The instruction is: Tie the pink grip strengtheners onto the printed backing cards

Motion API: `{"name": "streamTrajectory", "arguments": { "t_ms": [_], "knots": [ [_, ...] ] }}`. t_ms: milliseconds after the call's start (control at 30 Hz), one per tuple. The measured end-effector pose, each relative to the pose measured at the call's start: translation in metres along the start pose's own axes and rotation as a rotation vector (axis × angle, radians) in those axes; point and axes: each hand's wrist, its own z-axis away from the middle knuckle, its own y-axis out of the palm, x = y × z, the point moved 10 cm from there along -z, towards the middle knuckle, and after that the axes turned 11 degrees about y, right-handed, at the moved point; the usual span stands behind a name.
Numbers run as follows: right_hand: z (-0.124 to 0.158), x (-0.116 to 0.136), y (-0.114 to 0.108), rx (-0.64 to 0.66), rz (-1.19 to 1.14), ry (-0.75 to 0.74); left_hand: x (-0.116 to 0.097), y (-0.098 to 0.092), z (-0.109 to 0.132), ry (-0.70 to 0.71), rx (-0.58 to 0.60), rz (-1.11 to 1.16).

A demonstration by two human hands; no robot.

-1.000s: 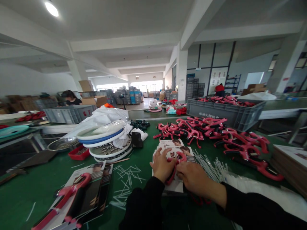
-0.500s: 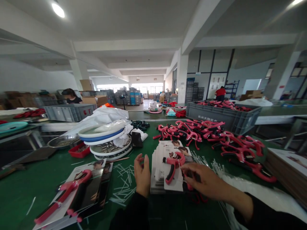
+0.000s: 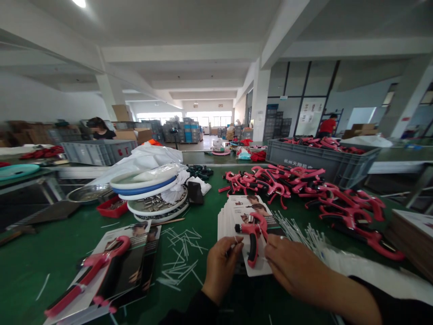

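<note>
A pink and black tool [image 3: 253, 234] lies on a printed card [image 3: 262, 267], on top of a stack of cards [image 3: 223, 221]. My left hand [image 3: 221, 266] is at the card's left edge, its thumb and finger pinched on a thin white tie. From the right, my right hand [image 3: 294, 259] reaches over the card, fingers closed at the tool's right side; what they grip is hidden. More white ties [image 3: 182, 266] lie loose left of my left hand, and a bundle of ties [image 3: 304, 237] lies beyond my right hand.
A pile of pink tools [image 3: 277, 180] spreads behind the stack, before a grey crate [image 3: 321, 162]. Carded tools [image 3: 101, 271] lie at the left. Behind them are a red tray [image 3: 112, 207] and stacked round trays [image 3: 145, 192]. Two people are in the background.
My left hand has moved right to the card's edge and its fingers have closed. My right hand has shifted slightly right and stays at the tool. The view has shifted a little.
</note>
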Motion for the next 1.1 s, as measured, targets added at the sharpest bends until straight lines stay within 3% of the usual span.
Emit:
{"name": "streamTrajectory", "arguments": {
  "t_ms": [67, 233, 367, 600, 900, 1100],
  "knots": [
    [0.002, -0.002, 0.0, -0.06, -0.033, 0.007, -0.013, 0.004, 0.0, 0.099, 0.018, -0.062],
    [-0.007, -0.01, -0.003, -0.166, -0.278, 0.032, -0.022, 0.004, -0.004, 0.128, -0.037, -0.188],
    [-0.016, -0.035, 0.0, -0.236, -0.531, 0.181, -0.038, 0.009, -0.009, 0.271, -0.006, -0.232],
    [-0.007, -0.043, -0.002, -0.403, -0.604, 0.235, -0.036, 0.009, -0.01, 0.286, 0.013, -0.347],
    [-0.011, -0.042, 0.003, -0.384, -0.592, 0.229, -0.037, 0.01, -0.008, 0.314, 0.008, -0.309],
    [-0.011, -0.044, 0.004, -0.38, -0.665, 0.232, -0.029, 0.009, -0.009, 0.255, 0.013, -0.295]
  ]
}}
